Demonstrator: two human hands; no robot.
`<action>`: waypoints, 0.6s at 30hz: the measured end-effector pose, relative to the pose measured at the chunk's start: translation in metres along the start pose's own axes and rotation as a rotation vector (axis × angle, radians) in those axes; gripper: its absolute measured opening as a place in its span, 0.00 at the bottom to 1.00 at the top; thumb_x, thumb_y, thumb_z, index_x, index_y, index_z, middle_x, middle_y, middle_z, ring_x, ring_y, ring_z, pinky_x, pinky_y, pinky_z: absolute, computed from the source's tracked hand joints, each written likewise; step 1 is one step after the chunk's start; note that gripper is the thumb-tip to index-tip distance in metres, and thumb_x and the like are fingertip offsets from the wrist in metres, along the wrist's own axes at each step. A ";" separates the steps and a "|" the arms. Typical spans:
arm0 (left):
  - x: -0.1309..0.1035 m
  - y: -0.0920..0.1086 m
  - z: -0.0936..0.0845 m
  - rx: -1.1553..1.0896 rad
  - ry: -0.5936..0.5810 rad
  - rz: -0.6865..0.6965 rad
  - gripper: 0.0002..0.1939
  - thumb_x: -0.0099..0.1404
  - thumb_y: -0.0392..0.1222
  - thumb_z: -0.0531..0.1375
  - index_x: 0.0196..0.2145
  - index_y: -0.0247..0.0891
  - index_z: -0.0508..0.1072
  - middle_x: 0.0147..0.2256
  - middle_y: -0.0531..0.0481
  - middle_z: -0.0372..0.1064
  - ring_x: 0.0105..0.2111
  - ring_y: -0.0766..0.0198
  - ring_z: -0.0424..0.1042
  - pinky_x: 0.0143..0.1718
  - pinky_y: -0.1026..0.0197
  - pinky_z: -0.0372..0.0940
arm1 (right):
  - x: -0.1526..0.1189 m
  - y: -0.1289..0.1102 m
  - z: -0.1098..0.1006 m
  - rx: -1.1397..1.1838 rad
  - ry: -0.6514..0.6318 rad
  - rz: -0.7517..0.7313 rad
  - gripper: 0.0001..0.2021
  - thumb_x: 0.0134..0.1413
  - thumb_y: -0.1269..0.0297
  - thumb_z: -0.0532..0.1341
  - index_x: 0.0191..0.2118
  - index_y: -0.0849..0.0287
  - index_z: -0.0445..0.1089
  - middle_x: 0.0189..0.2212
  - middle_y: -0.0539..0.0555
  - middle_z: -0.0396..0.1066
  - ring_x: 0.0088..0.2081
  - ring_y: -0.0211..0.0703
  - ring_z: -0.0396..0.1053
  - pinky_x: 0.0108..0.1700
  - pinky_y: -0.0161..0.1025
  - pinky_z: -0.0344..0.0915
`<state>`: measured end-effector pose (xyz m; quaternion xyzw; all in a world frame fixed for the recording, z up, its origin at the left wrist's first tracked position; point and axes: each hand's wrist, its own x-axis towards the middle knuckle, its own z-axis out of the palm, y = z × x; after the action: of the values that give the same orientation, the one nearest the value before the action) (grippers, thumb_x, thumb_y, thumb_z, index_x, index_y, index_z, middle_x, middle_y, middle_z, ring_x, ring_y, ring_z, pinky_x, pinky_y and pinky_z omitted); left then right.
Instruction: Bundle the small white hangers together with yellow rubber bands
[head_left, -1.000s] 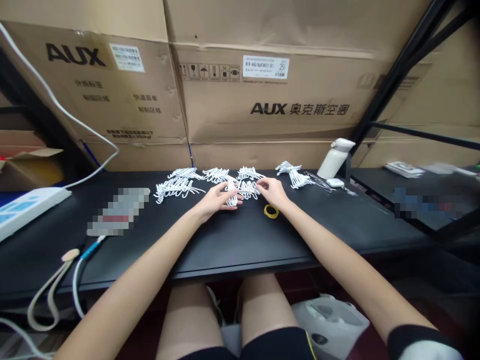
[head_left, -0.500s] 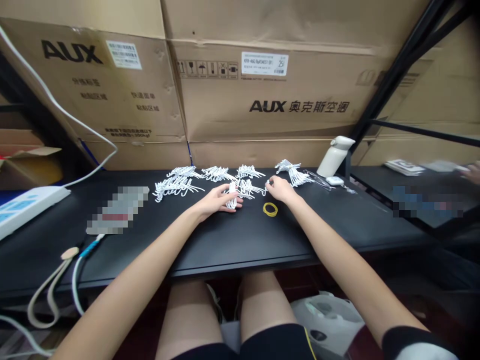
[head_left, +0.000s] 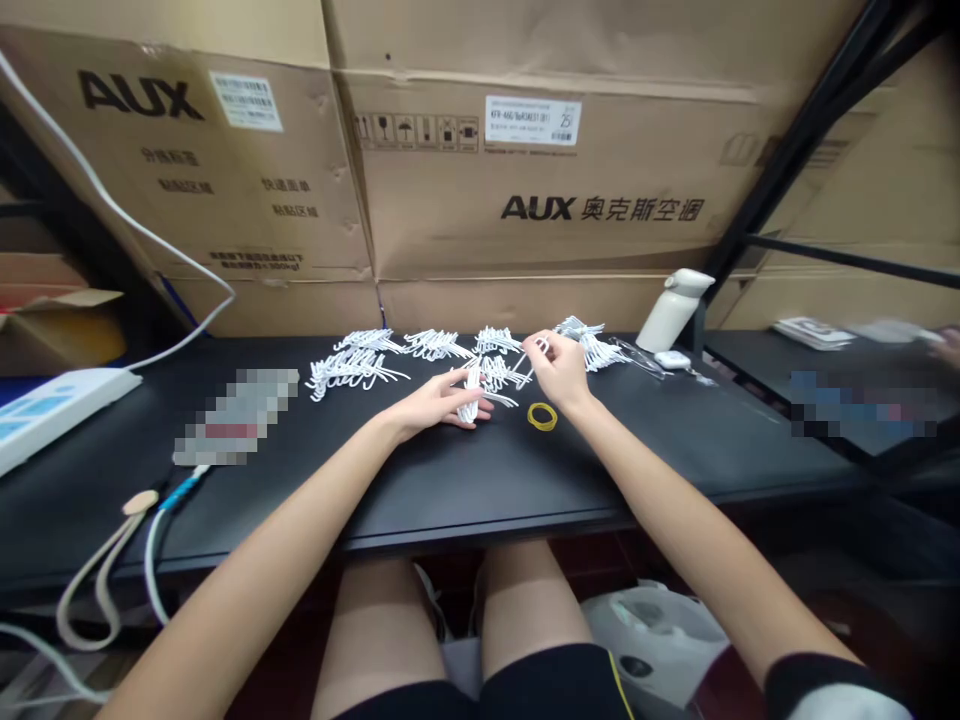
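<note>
My left hand point(head_left: 431, 408) is closed around a small bunch of white hooks point(head_left: 470, 392), thin bent pieces held upright between thumb and fingers. In my right hand point(head_left: 559, 368) a white hook point(head_left: 523, 372) is pinched, raised a little above the table; its far end is hard to make out. Several piles of the same white hooks lie behind my hands: one pile point(head_left: 349, 374) on the left, another point(head_left: 436, 346) at the middle, and a gathered bundle point(head_left: 592, 345) to the right. A ring of yellow rubber bands point(head_left: 542, 416) rests below my right hand.
Cardboard boxes point(head_left: 435, 220) wall off the back of the black table point(head_left: 465, 490). A white bottle point(head_left: 675, 310) and a small white case point(head_left: 672, 360) stand at the right. A blurred-out device point(head_left: 236, 415) and a power strip point(head_left: 60, 410) lie left. A black frame post point(head_left: 780, 150) rises right.
My right hand has lifted slightly up from the table with a white hook in its fingers. My left hand keeps its bunch almost in the same place.
</note>
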<state>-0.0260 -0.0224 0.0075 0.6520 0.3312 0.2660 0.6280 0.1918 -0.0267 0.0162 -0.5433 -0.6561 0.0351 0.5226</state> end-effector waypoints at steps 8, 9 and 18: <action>0.001 -0.001 0.004 0.032 -0.068 0.055 0.25 0.60 0.51 0.62 0.52 0.41 0.65 0.49 0.39 0.70 0.45 0.50 0.74 0.39 0.55 0.71 | -0.012 -0.023 -0.002 -0.105 -0.072 0.034 0.15 0.58 0.58 0.52 0.31 0.58 0.73 0.20 0.49 0.68 0.24 0.38 0.63 0.29 0.34 0.53; 0.000 0.000 0.005 0.038 -0.067 0.058 0.24 0.60 0.51 0.62 0.52 0.41 0.65 0.49 0.40 0.70 0.45 0.50 0.74 0.39 0.54 0.71 | -0.012 -0.024 -0.001 -0.116 -0.105 0.034 0.15 0.58 0.57 0.52 0.30 0.58 0.73 0.21 0.50 0.69 0.24 0.38 0.63 0.30 0.34 0.53; 0.000 0.002 0.008 0.013 -0.053 0.075 0.27 0.58 0.49 0.64 0.54 0.39 0.65 0.46 0.39 0.72 0.42 0.52 0.75 0.38 0.55 0.71 | -0.021 -0.029 0.009 0.127 -0.333 -0.009 0.23 0.61 0.48 0.48 0.28 0.60 0.70 0.20 0.50 0.66 0.23 0.37 0.61 0.28 0.34 0.56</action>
<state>-0.0191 -0.0275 0.0086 0.6750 0.2916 0.2699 0.6217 0.1632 -0.0496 0.0166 -0.4928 -0.7325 0.1635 0.4403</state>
